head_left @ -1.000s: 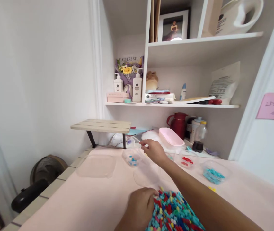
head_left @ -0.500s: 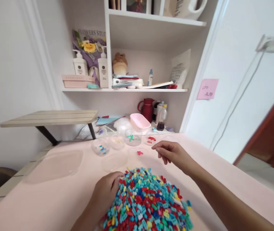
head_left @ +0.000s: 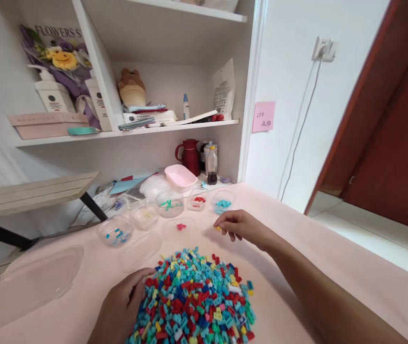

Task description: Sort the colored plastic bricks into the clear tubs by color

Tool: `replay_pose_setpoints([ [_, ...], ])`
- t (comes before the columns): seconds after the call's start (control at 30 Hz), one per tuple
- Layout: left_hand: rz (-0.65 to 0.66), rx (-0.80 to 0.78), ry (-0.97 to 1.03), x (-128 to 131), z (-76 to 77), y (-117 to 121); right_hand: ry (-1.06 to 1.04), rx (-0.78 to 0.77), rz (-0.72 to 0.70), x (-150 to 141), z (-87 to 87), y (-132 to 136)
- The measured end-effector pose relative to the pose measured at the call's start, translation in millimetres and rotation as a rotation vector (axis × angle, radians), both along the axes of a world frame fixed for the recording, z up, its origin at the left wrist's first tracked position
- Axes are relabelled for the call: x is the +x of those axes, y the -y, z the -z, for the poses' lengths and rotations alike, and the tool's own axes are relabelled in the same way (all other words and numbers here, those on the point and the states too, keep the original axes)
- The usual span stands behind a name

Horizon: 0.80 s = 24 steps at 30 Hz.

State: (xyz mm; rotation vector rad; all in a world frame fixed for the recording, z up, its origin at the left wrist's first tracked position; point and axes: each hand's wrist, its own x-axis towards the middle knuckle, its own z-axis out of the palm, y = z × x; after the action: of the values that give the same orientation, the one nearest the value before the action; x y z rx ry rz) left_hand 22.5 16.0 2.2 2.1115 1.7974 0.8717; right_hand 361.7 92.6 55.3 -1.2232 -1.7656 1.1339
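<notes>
A large heap of small coloured plastic bricks (head_left: 192,296) lies in front of me, mostly turquoise, red, blue and yellow. Against its left edge rests my left hand (head_left: 126,298), fingers extended and holding nothing visible. My right hand (head_left: 245,228) hovers over a shallow clear tray (head_left: 206,220) behind the heap, thumb and forefinger pinched together. A bit of yellow brick (head_left: 218,228) shows just under those fingertips; whether they grip a piece is hidden. Beside it, another clear tray (head_left: 168,234) holds a few pink bricks (head_left: 181,227).
Clear tubs hold sorted bricks: blue (head_left: 115,231), pale yellow (head_left: 144,216), green (head_left: 170,204), red (head_left: 198,199) and turquoise (head_left: 223,202). A clear lid (head_left: 42,274) lies at left, near a small wooden stand (head_left: 35,191). Behind are a pink basin (head_left: 180,177), red jug (head_left: 190,157) and bottle (head_left: 211,167).
The view has swung right and down. My right hand has moved from the left-hand tubs rightward to the tray with yellow. My left hand stays at the heap's left edge.
</notes>
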Motion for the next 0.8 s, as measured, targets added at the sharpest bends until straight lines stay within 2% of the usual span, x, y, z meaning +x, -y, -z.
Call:
replay_pose_setpoints([
  [0.07,0.002,-0.01,-0.012,0,-0.5,0,0.123,0.004,-0.101,0,3.5,1],
  [0.17,0.005,-0.016,-0.007,0,-2.2,1,0.31,0.111,-0.221,-3,9.1,3],
  [0.3,-0.001,-0.038,0.005,1,-4.0,3,0.468,0.203,-0.32,-4,14.0,4],
  [0.6,0.003,-0.026,0.012,2,-0.8,2,0.665,0.332,-0.292,-11,19.7,6],
  [0.8,-0.02,-0.049,0.01,1,-1.3,3,0.707,0.377,-0.249,-20,21.3,9],
])
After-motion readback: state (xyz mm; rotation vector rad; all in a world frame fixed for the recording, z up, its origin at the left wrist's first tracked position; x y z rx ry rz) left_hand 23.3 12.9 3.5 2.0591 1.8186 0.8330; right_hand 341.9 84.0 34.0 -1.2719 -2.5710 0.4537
